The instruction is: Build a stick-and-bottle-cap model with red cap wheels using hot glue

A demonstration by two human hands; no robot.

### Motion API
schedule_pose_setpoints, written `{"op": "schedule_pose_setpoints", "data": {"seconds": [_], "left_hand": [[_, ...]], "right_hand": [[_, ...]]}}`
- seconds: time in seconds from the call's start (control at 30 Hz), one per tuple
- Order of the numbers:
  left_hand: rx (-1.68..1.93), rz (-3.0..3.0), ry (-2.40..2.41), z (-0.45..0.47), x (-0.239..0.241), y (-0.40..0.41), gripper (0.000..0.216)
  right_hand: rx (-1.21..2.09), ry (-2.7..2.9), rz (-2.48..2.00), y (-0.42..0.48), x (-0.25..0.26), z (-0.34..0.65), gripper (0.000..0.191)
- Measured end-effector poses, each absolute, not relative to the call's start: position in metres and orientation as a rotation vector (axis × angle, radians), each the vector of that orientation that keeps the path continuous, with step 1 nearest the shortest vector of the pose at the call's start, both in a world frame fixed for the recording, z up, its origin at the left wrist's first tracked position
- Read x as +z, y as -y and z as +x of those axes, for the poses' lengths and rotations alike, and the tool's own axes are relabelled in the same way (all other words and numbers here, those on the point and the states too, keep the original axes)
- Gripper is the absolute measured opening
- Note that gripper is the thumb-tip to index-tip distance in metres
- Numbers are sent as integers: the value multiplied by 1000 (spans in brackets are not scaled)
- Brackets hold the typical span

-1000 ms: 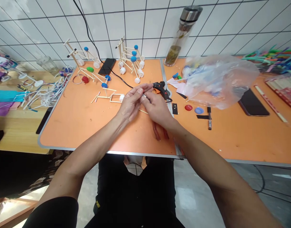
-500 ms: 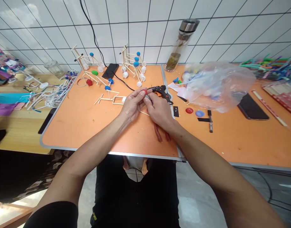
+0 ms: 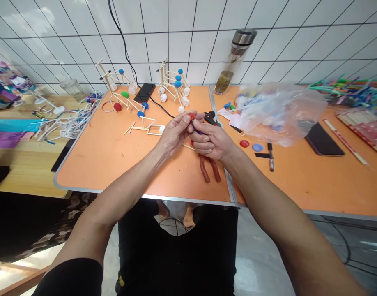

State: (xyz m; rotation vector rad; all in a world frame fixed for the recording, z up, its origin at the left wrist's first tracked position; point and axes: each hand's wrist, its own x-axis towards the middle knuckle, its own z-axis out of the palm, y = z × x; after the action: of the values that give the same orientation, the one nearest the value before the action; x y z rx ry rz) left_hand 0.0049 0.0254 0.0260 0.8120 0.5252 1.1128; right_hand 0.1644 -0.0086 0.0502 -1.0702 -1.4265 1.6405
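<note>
Head view: right grip (image 3: 213,142) has rolled, curled round a dark item (image 3: 198,131), left grip (image 3: 175,130) pinching a red piece (image 3: 191,116).

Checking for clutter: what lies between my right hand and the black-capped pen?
In the head view, a red disc, then a blue disc, lie between your right hand and the black-capped pen; a black strip reaches the pen.

One head-worn camera looks from above the person's lap (image 3: 176,263), forward and steeply down over the table (image 3: 133,164). The left hand (image 3: 174,133) and right hand (image 3: 217,141) lie near the frame's middle, fairly close; the arms (image 3: 127,183) enter from the lower corners. The wall (image 3: 188,43) beyond fills the top of this wide view.
</note>
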Motion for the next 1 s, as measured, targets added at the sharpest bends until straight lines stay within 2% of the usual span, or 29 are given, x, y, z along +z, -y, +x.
{"op": "schedule_pose_setpoints", "data": {"seconds": [0.17,0.27,0.53,0.67,0.77,0.87,1.0], "left_hand": [[1144,731,-731,11,20,-25,19],[1168,695,-743,14,22,-22,20],[1180,723,-827,11,21,-22,33],[1191,744,-866,10,15,-24,39],[1182,753,-791,10,15,-24,34],[1139,767,-730,7,18,-26,26],[1083,839,-643,0,21,-30,27]], "right_hand": [[513,1772,-1655,18,34,147,32],[6,1980,-1876,22,31,143,43],[-167,2073,-1904,23,35,140,51],[-113,2064,-1910,26,36,137,46],[130,1938,-1772,23,36,140,36],[749,1695,-1440,16,39,150,26],[1733,1312,-1047,5,48,167,29]]}}
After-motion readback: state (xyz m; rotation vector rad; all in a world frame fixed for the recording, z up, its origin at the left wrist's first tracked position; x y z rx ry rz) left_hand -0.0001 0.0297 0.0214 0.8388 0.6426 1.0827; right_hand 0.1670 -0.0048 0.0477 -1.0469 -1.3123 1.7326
